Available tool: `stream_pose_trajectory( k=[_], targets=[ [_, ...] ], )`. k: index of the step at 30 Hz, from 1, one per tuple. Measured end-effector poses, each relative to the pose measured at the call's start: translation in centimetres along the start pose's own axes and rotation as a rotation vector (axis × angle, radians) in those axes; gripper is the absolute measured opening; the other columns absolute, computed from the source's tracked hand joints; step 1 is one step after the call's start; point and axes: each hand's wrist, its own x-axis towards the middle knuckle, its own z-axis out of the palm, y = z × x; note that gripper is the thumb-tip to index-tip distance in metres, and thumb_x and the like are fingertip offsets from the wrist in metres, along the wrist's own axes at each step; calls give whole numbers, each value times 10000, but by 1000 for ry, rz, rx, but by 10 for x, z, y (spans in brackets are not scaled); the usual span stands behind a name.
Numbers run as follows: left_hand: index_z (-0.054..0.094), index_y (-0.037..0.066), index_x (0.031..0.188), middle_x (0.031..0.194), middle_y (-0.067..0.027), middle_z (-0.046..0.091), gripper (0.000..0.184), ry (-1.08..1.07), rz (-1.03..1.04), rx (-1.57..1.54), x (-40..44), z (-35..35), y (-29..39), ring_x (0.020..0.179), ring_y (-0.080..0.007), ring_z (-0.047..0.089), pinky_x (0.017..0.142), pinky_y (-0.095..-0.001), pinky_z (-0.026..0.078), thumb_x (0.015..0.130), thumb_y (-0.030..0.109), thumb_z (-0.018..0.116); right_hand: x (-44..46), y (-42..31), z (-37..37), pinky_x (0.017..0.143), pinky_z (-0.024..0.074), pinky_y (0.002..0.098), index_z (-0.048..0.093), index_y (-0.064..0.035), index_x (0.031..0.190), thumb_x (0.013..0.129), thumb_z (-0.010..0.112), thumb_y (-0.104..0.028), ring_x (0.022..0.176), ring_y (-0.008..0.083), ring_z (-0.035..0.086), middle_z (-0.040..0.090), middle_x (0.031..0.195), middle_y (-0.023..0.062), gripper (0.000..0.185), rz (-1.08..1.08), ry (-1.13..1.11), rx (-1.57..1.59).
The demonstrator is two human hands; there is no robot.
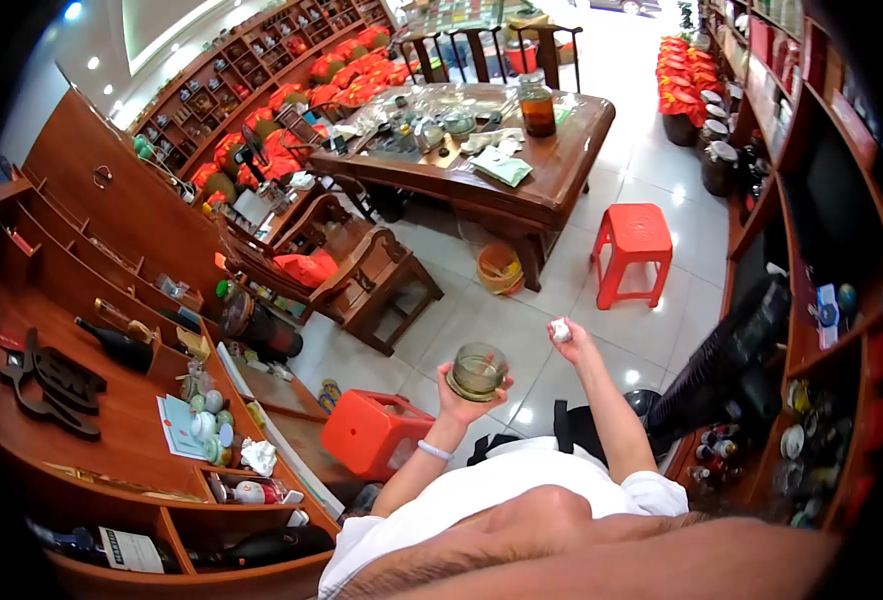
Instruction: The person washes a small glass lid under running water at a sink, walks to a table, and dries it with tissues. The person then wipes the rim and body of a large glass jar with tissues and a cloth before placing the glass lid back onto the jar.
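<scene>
My left hand [464, 405] is wrapped around the lower part of a greenish glass jar [480, 368], holding it in front of my body. The jar looks see-through, and I cannot make out anything inside it. To its right, my right hand [578, 346] is raised and closed on a crumpled white tissue [561, 330]. The tissue pokes out at the fingertips. A gap separates the tissue from the jar.
A red plastic stool [634, 256] stands ahead on the tiles, and another red stool [377, 434] lies tilted by my left arm. Ahead is a cluttered wooden table [562, 190] with an amber jar [537, 108]. A wooden chair [372, 270] stands left; shelves [812, 180] line the right.
</scene>
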Motion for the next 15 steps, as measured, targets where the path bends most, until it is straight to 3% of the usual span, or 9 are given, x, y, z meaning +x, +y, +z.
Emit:
stream_pose_trajectory(
  k=[2, 3, 6, 7, 8, 11, 15],
  targets=[
    [472, 85, 1139, 1146, -195, 435, 685, 18, 53, -88, 19, 4, 25, 999, -336, 395, 722, -380, 386, 617, 529, 479, 28, -21, 21, 632, 470, 329, 501, -62, 991, 887, 409, -225, 763, 209, 537, 550, 907, 110, 215, -68, -123, -272],
    [472, 88, 1140, 1129, -192, 449, 677, 55, 86, -52, 30, 0, 40, 986, -341, 408, 716, -384, 389, 622, 526, 480, 36, -32, 36, 607, 450, 293, 528, -145, 1020, 882, 433, -273, 760, 147, 522, 563, 895, 40, 211, -72, -69, -416],
    [492, 109, 1107, 1070, -177, 497, 614, 193, 170, 33, 72, -12, 82, 934, -361, 455, 697, -399, 396, 642, 509, 471, 66, -69, 75, 587, 436, 303, 519, -145, 1055, 874, 452, -303, 715, 146, 511, 561, 901, 30, 250, -138, 50, -627],
    [502, 120, 1075, 1057, -171, 507, 580, 267, 161, 103, 89, -19, 97, 908, -364, 469, 693, -413, 398, 647, 509, 460, 71, -84, 87, 564, 420, 266, 530, -153, 1065, 876, 449, -321, 685, 126, 507, 561, 893, 5, 266, -152, 89, -663],
    [512, 131, 1043, 1044, -166, 517, 548, 345, 136, 178, 107, -27, 112, 881, -367, 483, 689, -427, 401, 653, 510, 450, 88, -97, 87, 564, 420, 266, 530, -153, 1065, 876, 449, -321, 685, 126, 507, 561, 893, 5, 266, -144, 97, -663],
    [514, 127, 1025, 1025, -152, 523, 524, 318, 53, 126, 182, -25, 158, 865, -352, 489, 667, -428, 405, 660, 499, 448, 132, -163, 53, 509, 390, 225, 556, -140, 1009, 867, 440, -382, 597, 99, 494, 575, 834, -20, 303, -69, -266, -236],
    [525, 128, 1019, 1005, -141, 539, 525, 247, -32, 211, 312, 7, 222, 860, -305, 497, 656, -418, 408, 659, 502, 452, 139, -221, 50, 527, 400, 257, 530, -138, 996, 871, 420, -405, 584, 117, 498, 560, 751, -6, 315, -210, 59, -38]
  ],
)
